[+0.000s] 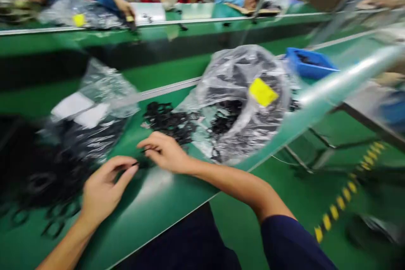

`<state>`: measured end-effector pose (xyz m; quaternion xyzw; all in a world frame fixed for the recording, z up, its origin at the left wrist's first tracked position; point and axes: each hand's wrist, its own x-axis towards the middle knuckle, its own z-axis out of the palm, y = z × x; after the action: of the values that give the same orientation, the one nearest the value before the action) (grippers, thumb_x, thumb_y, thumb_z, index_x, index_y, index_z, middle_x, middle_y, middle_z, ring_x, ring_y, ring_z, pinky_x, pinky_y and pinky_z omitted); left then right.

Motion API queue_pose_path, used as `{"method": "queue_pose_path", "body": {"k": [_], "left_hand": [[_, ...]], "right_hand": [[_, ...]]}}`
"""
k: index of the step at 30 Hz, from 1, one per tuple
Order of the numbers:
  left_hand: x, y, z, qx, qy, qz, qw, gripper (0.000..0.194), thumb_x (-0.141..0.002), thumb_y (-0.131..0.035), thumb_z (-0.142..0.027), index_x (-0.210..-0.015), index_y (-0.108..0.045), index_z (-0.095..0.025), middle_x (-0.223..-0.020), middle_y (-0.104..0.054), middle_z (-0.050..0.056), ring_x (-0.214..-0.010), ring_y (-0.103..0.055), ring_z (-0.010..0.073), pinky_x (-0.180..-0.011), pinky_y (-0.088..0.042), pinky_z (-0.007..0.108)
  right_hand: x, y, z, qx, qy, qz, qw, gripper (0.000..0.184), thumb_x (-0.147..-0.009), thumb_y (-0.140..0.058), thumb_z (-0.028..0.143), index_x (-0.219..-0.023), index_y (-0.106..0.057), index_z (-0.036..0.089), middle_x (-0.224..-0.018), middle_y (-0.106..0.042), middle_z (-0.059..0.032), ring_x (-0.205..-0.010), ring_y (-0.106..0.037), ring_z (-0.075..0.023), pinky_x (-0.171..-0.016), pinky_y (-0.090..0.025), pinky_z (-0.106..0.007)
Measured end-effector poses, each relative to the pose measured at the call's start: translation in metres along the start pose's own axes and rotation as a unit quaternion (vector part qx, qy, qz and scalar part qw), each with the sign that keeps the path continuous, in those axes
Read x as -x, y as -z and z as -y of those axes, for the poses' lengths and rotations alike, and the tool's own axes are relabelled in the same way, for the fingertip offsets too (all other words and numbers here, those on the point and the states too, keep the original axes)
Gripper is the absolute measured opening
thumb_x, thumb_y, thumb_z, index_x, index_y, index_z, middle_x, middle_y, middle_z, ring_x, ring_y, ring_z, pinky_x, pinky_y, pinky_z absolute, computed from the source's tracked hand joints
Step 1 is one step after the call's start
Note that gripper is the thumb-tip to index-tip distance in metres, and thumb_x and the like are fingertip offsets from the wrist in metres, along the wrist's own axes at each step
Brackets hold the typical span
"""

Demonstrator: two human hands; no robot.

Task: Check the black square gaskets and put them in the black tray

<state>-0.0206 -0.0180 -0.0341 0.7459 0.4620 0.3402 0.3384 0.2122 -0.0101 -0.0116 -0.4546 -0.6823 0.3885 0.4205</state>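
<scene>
The green desk [171, 202] carries a clear plastic bag [247, 71], and beside it lies a heap of black parts [171, 122]. Near this heap, the left hand [103, 187] pinches a small black piece [135, 163] between nearly closed fingertips; the right hand [167, 152], partly curled, pinches a dark piece [144, 150] too.

Smooth green tabletop [152, 215]: semi-glossy, pale reflection near its front edge. Large clear plastic bag [243, 71], toward the right edge: glossy, wrinkled. Flat yellow label [263, 92] on it: matt, paper-like. Blue open-topped bin [311, 64] near the far edge: plastic-looking, smooth. Dark blue sleeve [291, 240]: matt cloth.
</scene>
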Motion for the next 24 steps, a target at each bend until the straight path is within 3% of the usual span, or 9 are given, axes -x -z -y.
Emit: {"method": "queue_pose_path", "body": {"k": [3, 7, 9, 12, 16, 19, 24], "left_hand": [[-0.019, -0.021, -0.028, 0.134, 0.049, -0.003, 0.990, 0.020, -0.087, -0.069, -0.040, -0.087, -0.068, -0.020, -0.089, -0.069, 0.004, -0.081, -0.068, 0.0159, -0.075, -0.060, 0.026], [-0.032, -0.027, -0.030, 0.240, 0.085, -0.005, 0.967, 0.026, -0.083, -0.075, -0.042, -0.086, -0.067, -0.017, -0.106, -0.066, 0.007, -0.086, -0.067, 0.0134, -0.076, -0.058, 0.024], [-0.031, -0.025, -0.027, 0.282, 0.101, 0.006, 0.954, 0.030, -0.081, -0.078, -0.043, -0.087, -0.067, -0.016, -0.101, -0.067, 0.007, -0.080, -0.067, 0.0120, -0.073, -0.057, 0.022], [-0.029, -0.024, -0.026, 0.314, 0.114, 0.005, 0.942, 0.032, -0.080, -0.079, -0.043, -0.089, -0.067, -0.015, -0.087, -0.068, 0.004, -0.074, -0.066, 0.0119, -0.069, -0.056, 0.022], [-0.030, -0.024, -0.025, 0.319, 0.104, -0.031, 0.941, 0.027, -0.081, -0.078, -0.040, -0.089, -0.068, -0.016, -0.078, -0.066, 0.002, -0.068, -0.065, 0.0106, -0.065, -0.055, 0.021], [-0.031, -0.024, -0.023, 0.309, 0.079, -0.064, 0.946, 0.024, -0.081, -0.078, -0.037, -0.088, -0.069, -0.016, -0.086, -0.067, 0.003, -0.071, -0.065, 0.0101, -0.065, -0.055, 0.020], [-0.031, -0.020, -0.023, 0.242, 0.026, -0.122, 0.962, 0.017, -0.085, -0.075, -0.033, -0.090, -0.071, -0.017, -0.086, -0.068, 0.002, -0.075, -0.066, 0.0107, -0.071, -0.056, 0.022]], "right_hand": [[-0.005, 0.001, -0.001, -0.206, -0.058, -0.014, 0.977, 0.014, -0.088, -0.063, 0.017, -0.101, -0.069, 0.016, -0.099, -0.061, -0.0038, -0.084, -0.072, -0.0133, -0.084, -0.058, -0.030], [-0.010, 0.004, 0.003, -0.321, -0.135, -0.010, 0.937, 0.023, -0.084, -0.075, 0.032, -0.102, -0.069, 0.019, -0.089, -0.067, -0.0013, -0.085, -0.073, -0.0155, -0.092, -0.056, -0.033], [-0.011, 0.004, 0.005, -0.318, -0.154, -0.011, 0.936, 0.026, -0.082, -0.078, 0.039, -0.099, -0.070, 0.020, -0.087, -0.068, -0.0013, -0.086, -0.073, -0.0166, -0.093, -0.056, -0.034], [-0.012, 0.003, 0.005, -0.250, -0.152, -0.021, 0.956, 0.027, -0.079, -0.080, 0.042, -0.093, -0.071, 0.021, -0.089, -0.070, -0.0025, -0.087, -0.070, -0.0173, -0.089, -0.056, -0.033], [-0.015, 0.004, 0.004, -0.157, -0.142, -0.020, 0.977, 0.022, -0.075, -0.082, 0.036, -0.084, -0.069, 0.020, -0.084, -0.069, -0.0022, -0.077, -0.066, -0.0150, -0.072, -0.055, -0.028], [-0.015, 0.004, 0.005, -0.185, -0.170, -0.005, 0.968, 0.022, -0.075, -0.081, 0.035, -0.082, -0.066, 0.019, -0.070, -0.065, 0.0009, -0.064, -0.064, -0.0127, -0.061, -0.053, -0.025], [-0.012, 0.001, 0.008, -0.215, -0.187, -0.027, 0.958, 0.028, -0.072, -0.085, 0.038, -0.081, -0.065, 0.019, -0.070, -0.067, 0.0008, -0.067, -0.071, -0.0146, -0.069, -0.059, -0.027]]}}
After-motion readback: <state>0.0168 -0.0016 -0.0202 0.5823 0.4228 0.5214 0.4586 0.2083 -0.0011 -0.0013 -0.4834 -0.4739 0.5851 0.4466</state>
